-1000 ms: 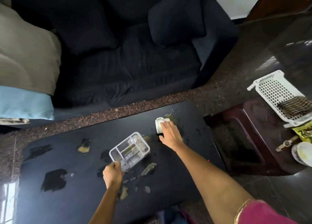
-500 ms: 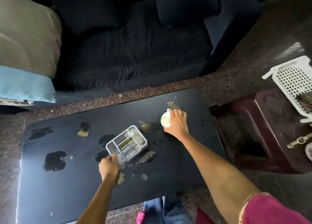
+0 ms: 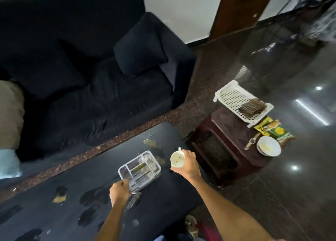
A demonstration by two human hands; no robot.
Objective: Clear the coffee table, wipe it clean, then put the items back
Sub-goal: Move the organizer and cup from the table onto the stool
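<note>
White cup [image 3: 177, 160]: lifted just above right end of counter [image 3: 54, 213], right hand [image 3: 188, 165] wrapped round its side, small stick or handle at far rim. Likely light, rigid, breakable; residue inside, best kept upright. Clear divided organizer [image 3: 140, 170]: rests on counter, left hand [image 3: 119, 192] grasping near corner; thin plastic, probably light, contents loose. Counter dark, stained, smeared. Beside it, maroon stool [image 3: 227, 146] carrying white basket [image 3: 234, 97], watch, bowl [image 3: 268, 148], snack packets. Dark sofa [image 3: 81, 77] behind; glossy floor.
</note>
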